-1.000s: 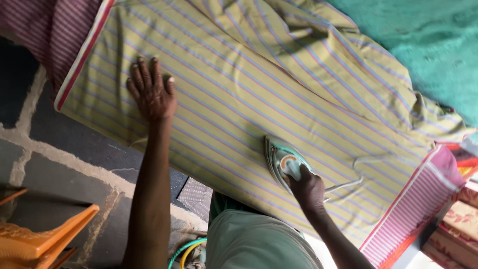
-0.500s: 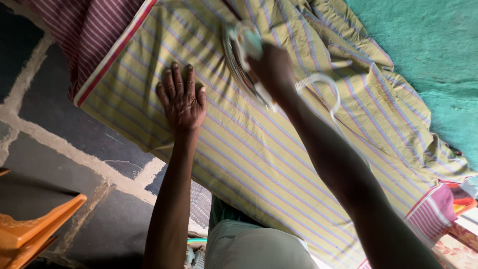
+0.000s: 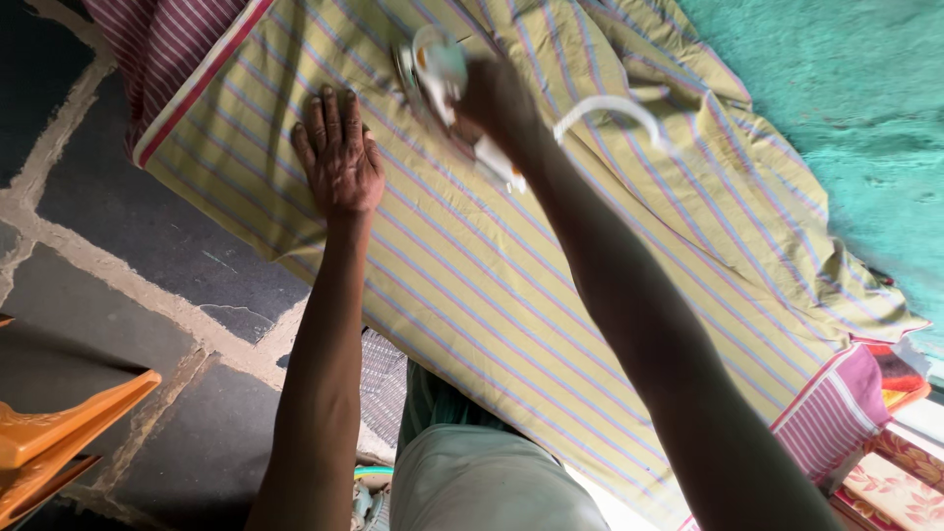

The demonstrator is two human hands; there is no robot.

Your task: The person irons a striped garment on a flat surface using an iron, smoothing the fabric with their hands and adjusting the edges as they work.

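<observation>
Right hand point(image 3: 497, 98) clamped round handle of iron point(image 3: 433, 69), blurred, sole down on striped cloth point(image 3: 511, 285) toward far edge of ironing surface. White cord point(image 3: 615, 106) loops off beside wrist. Left hand point(image 3: 339, 157) flat on cloth, fingers spread, gripping nothing, near left edge by red border. Cloth likely thin, soft, slides easily: pin with palm. Iron likely heavy, hot: hold handle only. Stone floor point(image 3: 128, 226) below.

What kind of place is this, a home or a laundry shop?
Probably a home or a small ironing stall; I cannot tell which. A striped cloth lies spread for pressing, the right hand grips an iron, the left hand lies flat on the cloth, and the stone floor looks rough.
</observation>
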